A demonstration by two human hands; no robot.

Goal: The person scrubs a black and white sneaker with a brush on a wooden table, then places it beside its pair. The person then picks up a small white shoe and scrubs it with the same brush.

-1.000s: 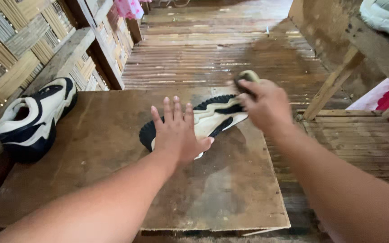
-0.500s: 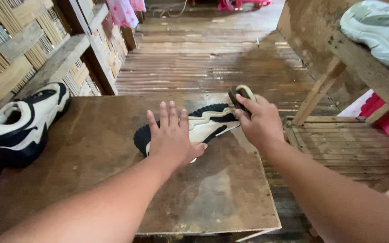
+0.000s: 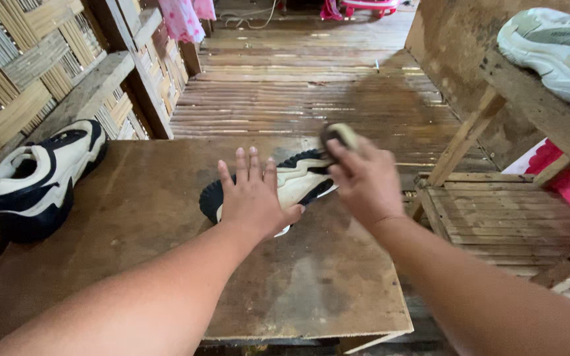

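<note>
Bamboo-slat flooring and woven wall panels surround a worn brown wooden board, the surface where a black-and-cream sneaker lying on its side rests near the far edge. The left hand lies flat on the shoe, fingers spread and released, pinning its middle. The right hand is clenched around a small oval brush with a pale back, its bristle side meeting the shoe's far end, just beyond the left fingertips. To scrub well, I judge the flat palm should press firmly so the shoe cannot slide, while strokes stay short and clear of the spread fingers. A matching black-and-cream sneaker sits upright at the surface's left edge, well apart.
</note>
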